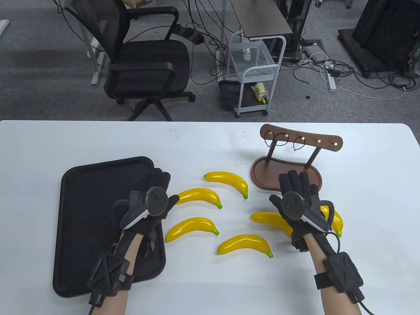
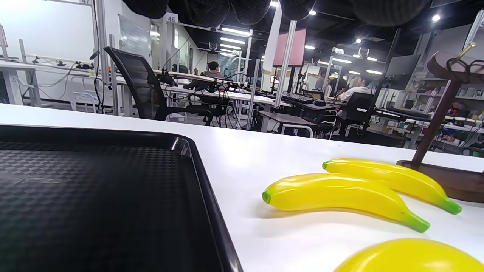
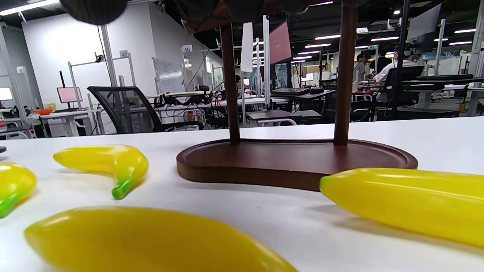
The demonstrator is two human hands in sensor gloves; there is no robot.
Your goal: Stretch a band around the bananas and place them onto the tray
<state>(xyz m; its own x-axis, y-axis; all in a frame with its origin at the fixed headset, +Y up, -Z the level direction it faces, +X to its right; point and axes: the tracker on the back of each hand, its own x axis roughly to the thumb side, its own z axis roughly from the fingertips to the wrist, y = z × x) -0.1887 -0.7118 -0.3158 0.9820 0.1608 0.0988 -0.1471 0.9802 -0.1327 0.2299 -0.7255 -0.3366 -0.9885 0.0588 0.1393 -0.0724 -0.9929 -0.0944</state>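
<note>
Six glossy yellow plastic bananas (image 1: 198, 197) loose on white table (image 1: 210, 137) | black rectangular plastic tray (image 1: 82, 183) bare | dark bands (image 1: 279, 137) hanging on brown wooden hook stand (image 1: 301, 139) | left hand (image 1: 154, 197), right hand (image 1: 297, 193) flat, relaxed, holding nothing | nothing banded yet.

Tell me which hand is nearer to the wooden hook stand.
Right. The right hand hovers over the front edge of the wooden hook stand, fingers over its base. The left hand is far across, over the tray.

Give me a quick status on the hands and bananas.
Left hand open over tray. Right hand open at the rack. Six bananas loose on the table, unbanded. Nothing blocking.
</note>
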